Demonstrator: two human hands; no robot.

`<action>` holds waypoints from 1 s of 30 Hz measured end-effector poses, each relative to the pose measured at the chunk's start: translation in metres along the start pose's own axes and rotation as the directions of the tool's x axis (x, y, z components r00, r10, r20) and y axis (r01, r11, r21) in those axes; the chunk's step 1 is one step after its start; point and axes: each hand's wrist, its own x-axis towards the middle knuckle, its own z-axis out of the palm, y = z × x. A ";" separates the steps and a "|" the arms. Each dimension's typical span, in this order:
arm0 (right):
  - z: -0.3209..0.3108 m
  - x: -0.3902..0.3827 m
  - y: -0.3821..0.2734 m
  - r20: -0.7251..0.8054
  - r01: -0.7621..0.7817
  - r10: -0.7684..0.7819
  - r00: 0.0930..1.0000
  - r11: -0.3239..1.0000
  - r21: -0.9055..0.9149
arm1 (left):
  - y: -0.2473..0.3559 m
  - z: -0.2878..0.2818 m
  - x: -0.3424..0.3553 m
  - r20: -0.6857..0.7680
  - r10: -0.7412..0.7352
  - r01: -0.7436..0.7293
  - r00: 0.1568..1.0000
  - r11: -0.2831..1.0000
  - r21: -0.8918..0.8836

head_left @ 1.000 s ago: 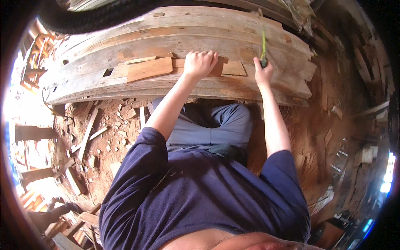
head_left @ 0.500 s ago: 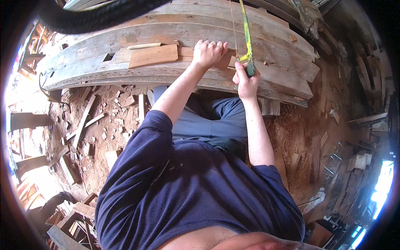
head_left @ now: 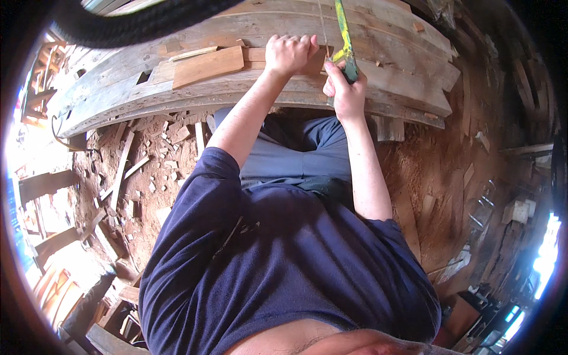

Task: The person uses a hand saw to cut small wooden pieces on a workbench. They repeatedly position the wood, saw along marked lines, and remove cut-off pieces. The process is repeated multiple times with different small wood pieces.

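Note:
My right hand (head_left: 346,94) is closed around the dark green handle of a bow saw (head_left: 342,28) with a yellow and green painted frame. Its thin blade runs along the left of the frame, away from me, and both leave the picture at the top. My left hand (head_left: 289,56), fingers curled, bears down on a narrow brown wooden board (head_left: 254,55) lying across the planks. The board's darker end (head_left: 315,64) shows between my left hand and the saw. Whether the blade touches the wood I cannot make out.
Long weathered planks (head_left: 207,35) form the work surface. A loose reddish-brown board (head_left: 208,67) and a thin strip (head_left: 193,54) lie left of my left hand. Offcuts (head_left: 171,164) litter the sawdust-covered ground. A black braided cable or strap (head_left: 142,26) crosses the top left.
The view has shifted, so planks and both hands appear higher and slightly left. Both hands keep their holds; any saw movement against the board is too slight to tell.

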 end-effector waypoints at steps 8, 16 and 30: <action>-0.004 -0.026 -0.010 -0.117 -0.163 0.152 0.981 0.982 -0.092 | -0.004 0.005 0.005 -0.011 0.007 -0.007 1.000 1.000 0.010; -0.018 0.000 -0.043 0.026 -0.189 0.195 0.980 0.970 -0.154 | -0.008 0.009 0.007 -0.019 0.028 -0.028 0.999 1.000 0.001; -0.024 -0.041 -0.038 -0.047 -0.226 0.223 0.974 0.969 -0.100 | -0.008 0.009 0.009 0.008 0.053 -0.053 0.999 0.998 0.043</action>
